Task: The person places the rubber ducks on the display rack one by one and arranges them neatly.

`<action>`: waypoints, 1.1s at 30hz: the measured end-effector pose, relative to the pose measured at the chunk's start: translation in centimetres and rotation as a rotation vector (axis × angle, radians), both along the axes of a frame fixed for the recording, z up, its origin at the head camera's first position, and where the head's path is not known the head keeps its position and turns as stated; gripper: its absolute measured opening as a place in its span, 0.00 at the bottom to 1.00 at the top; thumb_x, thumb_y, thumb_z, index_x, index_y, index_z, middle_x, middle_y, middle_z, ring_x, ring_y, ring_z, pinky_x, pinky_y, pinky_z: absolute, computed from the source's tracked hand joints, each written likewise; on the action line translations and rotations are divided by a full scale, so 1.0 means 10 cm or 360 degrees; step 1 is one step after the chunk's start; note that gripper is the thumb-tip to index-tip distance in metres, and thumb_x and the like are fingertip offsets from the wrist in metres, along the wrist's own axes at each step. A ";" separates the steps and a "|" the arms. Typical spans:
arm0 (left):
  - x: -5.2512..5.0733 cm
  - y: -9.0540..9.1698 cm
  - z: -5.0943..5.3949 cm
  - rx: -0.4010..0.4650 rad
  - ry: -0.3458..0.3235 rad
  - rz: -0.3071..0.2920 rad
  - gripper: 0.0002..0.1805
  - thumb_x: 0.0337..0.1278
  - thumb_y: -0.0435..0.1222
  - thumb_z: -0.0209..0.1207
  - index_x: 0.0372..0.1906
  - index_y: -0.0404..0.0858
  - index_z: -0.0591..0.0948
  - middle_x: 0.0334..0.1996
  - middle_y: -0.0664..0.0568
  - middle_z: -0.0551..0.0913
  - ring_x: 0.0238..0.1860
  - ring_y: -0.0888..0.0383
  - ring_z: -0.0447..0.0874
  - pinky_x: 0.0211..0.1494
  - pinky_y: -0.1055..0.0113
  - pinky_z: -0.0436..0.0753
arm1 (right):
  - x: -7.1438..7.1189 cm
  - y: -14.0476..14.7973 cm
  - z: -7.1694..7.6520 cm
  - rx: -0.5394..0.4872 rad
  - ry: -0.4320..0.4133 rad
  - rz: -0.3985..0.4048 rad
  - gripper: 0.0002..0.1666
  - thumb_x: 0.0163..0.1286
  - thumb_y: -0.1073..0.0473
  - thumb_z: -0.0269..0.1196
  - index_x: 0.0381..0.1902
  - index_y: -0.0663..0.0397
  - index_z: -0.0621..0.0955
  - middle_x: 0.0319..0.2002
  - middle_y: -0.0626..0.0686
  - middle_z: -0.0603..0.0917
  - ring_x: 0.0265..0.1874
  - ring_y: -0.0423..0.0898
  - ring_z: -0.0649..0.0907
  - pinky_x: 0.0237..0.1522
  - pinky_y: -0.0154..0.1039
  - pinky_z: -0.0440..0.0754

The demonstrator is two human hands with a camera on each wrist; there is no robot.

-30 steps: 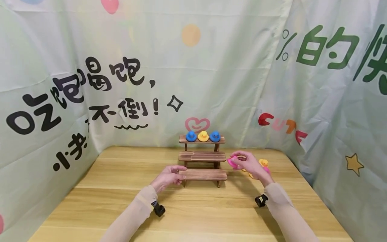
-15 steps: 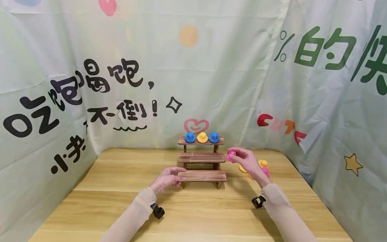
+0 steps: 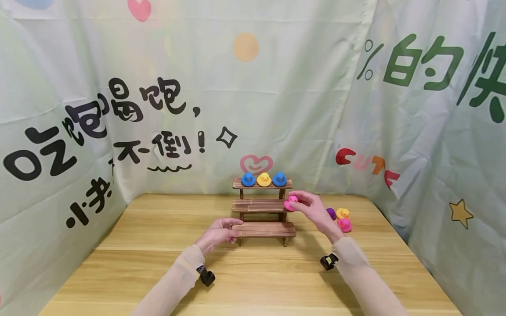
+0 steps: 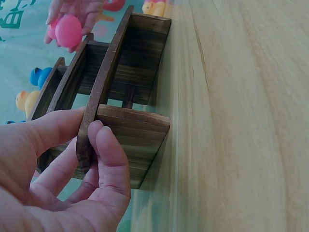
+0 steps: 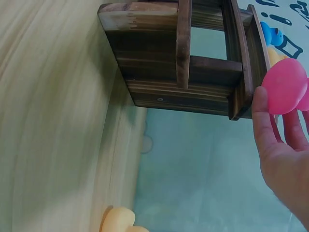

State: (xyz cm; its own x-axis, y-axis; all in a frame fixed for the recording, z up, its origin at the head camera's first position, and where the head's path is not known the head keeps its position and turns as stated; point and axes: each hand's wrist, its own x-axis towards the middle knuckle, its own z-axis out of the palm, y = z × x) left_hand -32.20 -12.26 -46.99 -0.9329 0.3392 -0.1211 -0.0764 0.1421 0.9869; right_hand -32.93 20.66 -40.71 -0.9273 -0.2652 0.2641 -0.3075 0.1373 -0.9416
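The two hands are well apart, each engaged. Left hand [image 3: 219, 232]: thumb and fingers clamped on the left end of the bottom shelf [image 3: 265, 228] of a three-tier wooden stand [image 3: 294, 235]. Right hand [image 3: 316, 211]: thumb and fingers pinch a pink rubber duck [image 3: 291, 203] at the right end of the middle shelf [image 3: 257, 205]; whether the duck touches the board cannot be determined. The top shelf [image 3: 257, 187] carries three ducks in a row, facing the person: a left blue duck [image 3: 248, 179], a yellow duck [image 3: 264, 179] in the middle and a right blue duck [image 3: 280, 179]. Right of the stand, on the wood-grain table [image 3: 253, 276], is a group comprising a purple toy [image 3: 330, 213], partly hidden by the right hand, a second yellow duck [image 3: 343, 213] and a second pink duck [image 3: 345, 225]. Both arms wear beige sleeves [image 3: 171, 281], with a black camera [image 3: 206, 276] at each wrist. A pale printed cloth [image 3: 296, 87] hangs behind the table, bearing Chinese characters, a heart outline and the word "CUTE".
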 end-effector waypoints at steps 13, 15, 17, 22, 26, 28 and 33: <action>0.02 -0.01 0.01 0.0002 -0.0004 0.0004 0.24 0.57 0.27 0.63 0.60 0.33 0.77 0.36 0.47 0.86 0.25 0.60 0.79 0.31 0.70 0.82 | -0.07 -0.21 -0.01 -0.0024 0.0007 0.0029 0.28 0.65 0.58 0.68 0.60 0.63 0.77 0.49 0.51 0.85 0.47 0.39 0.81 0.46 0.31 0.83; 0.01 0.00 0.01 0.0004 0.0000 -0.0004 0.24 0.57 0.28 0.64 0.60 0.33 0.77 0.36 0.48 0.85 0.26 0.60 0.79 0.32 0.70 0.82 | -0.08 -0.25 0.00 -0.0017 0.0006 0.0025 0.26 0.64 0.58 0.69 0.59 0.61 0.79 0.50 0.53 0.84 0.48 0.40 0.81 0.46 0.31 0.83; 0.01 0.00 0.01 0.0007 0.0004 -0.0005 0.24 0.57 0.28 0.64 0.61 0.33 0.77 0.36 0.49 0.85 0.26 0.60 0.79 0.33 0.69 0.82 | -0.09 -0.30 0.02 -0.0006 0.0005 0.0027 0.26 0.64 0.57 0.69 0.58 0.58 0.79 0.51 0.55 0.84 0.48 0.40 0.82 0.46 0.31 0.83; 0.03 -0.03 0.04 0.0005 0.0012 0.0004 0.25 0.58 0.28 0.64 0.61 0.32 0.76 0.37 0.48 0.86 0.26 0.60 0.79 0.33 0.69 0.82 | -0.12 -0.43 0.05 0.0055 0.0018 0.0063 0.26 0.64 0.57 0.68 0.59 0.57 0.79 0.55 0.60 0.83 0.49 0.40 0.82 0.48 0.32 0.82; 0.02 -0.03 0.05 -0.0001 0.0029 -0.0002 0.25 0.58 0.28 0.63 0.62 0.31 0.76 0.36 0.48 0.87 0.25 0.60 0.79 0.32 0.68 0.82 | -0.16 -0.48 0.06 0.0096 0.0012 0.0084 0.26 0.64 0.57 0.69 0.60 0.54 0.80 0.56 0.59 0.82 0.54 0.45 0.81 0.49 0.32 0.82; 0.02 -0.02 0.04 -0.0001 0.0034 -0.0005 0.25 0.58 0.28 0.63 0.61 0.31 0.76 0.35 0.48 0.87 0.25 0.59 0.80 0.32 0.68 0.82 | -0.17 -0.49 0.05 0.0106 -0.0006 0.0085 0.26 0.63 0.57 0.70 0.60 0.53 0.80 0.57 0.57 0.83 0.55 0.47 0.81 0.49 0.32 0.83; 0.01 -0.01 0.02 0.0000 0.0018 -0.0014 0.25 0.57 0.28 0.64 0.61 0.32 0.76 0.34 0.48 0.87 0.25 0.60 0.80 0.32 0.69 0.82 | -0.21 -0.53 0.05 0.0100 -0.0058 0.0102 0.26 0.63 0.59 0.69 0.60 0.55 0.79 0.56 0.58 0.83 0.52 0.45 0.82 0.47 0.32 0.83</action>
